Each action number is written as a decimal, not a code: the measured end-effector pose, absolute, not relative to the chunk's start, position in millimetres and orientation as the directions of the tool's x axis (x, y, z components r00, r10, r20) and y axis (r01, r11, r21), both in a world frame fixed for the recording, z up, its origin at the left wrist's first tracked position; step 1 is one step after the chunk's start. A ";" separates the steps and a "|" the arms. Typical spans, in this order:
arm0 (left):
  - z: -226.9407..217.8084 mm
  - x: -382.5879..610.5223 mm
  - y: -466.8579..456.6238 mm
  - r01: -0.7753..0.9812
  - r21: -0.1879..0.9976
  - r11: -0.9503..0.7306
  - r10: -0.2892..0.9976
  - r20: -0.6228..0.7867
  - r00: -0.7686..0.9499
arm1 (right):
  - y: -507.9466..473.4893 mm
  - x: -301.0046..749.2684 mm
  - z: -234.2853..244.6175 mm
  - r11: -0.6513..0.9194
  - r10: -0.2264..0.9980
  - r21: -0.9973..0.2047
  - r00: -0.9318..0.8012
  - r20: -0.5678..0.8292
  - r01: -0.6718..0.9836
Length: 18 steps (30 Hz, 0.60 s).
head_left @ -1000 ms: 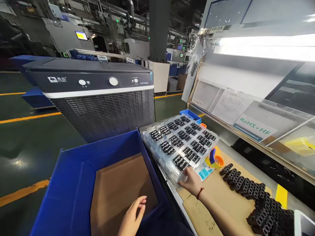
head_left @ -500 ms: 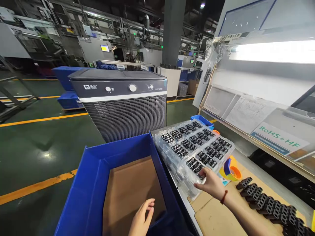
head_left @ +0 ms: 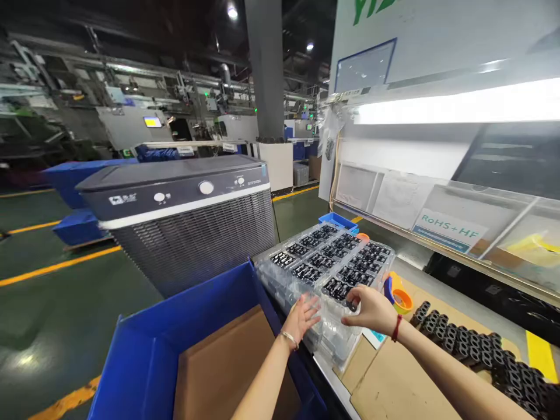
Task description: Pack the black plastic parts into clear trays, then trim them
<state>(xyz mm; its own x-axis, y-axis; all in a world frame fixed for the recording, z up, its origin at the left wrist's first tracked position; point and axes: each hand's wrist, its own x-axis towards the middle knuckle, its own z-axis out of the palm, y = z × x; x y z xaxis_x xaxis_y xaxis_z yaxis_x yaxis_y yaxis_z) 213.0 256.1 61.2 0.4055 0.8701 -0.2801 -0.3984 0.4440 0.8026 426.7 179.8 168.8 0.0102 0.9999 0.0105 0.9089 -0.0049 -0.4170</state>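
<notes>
A stack of clear plastic trays (head_left: 306, 265) filled with small black parts sits at the left end of the workbench. My right hand (head_left: 370, 307) rests on the near corner of the top tray, fingers curled over its edge. My left hand (head_left: 303, 317) reaches up from the left, fingers spread, touching the near side of the tray stack. A blue plastic bin (head_left: 144, 344) lined with brown cardboard (head_left: 219, 373) stands below and left of the trays.
Rows of loose black parts (head_left: 472, 347) lie on cardboard on the bench at right. An orange and blue tape dispenser (head_left: 397, 294) sits beside the trays. A large grey air cooler (head_left: 184, 221) stands behind the bin. A small blue box (head_left: 338, 220) is behind the trays.
My left hand has risen out of the blue bin to the side of the tray stack. My right hand has stayed on the tray's near corner. The camera tilted upward.
</notes>
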 end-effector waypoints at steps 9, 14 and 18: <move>97.9 274.4 288.5 -0.570 0.703 0.426 0.901 -0.271 0.340 | 141.3 453.8 145.0 0.021 0.916 -0.678 0.258 0.308 0.735; 135.4 261.2 296.9 -0.606 0.719 0.340 0.937 -0.201 0.287 | 88.2 473.2 76.7 -0.108 0.796 -0.786 0.526 0.299 0.609; 152.5 207.1 281.9 -0.627 0.731 0.270 0.963 -0.191 0.191 | 52.3 457.5 3.3 -0.174 0.845 -0.825 0.511 0.154 0.537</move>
